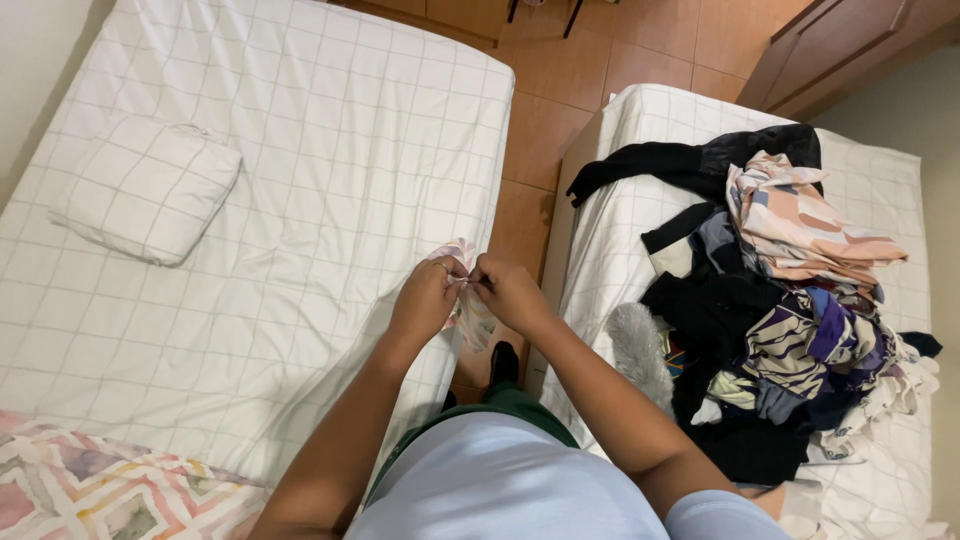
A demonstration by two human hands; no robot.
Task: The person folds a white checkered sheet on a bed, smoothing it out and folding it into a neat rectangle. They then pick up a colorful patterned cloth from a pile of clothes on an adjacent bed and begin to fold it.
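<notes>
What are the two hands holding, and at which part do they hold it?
Both the left hand and the right hand pinch a small pale patterned cloth at its upper edge; the rest hangs below, between the two beds.

No packages, labels, signs or screens show anywhere in this view.
</notes>
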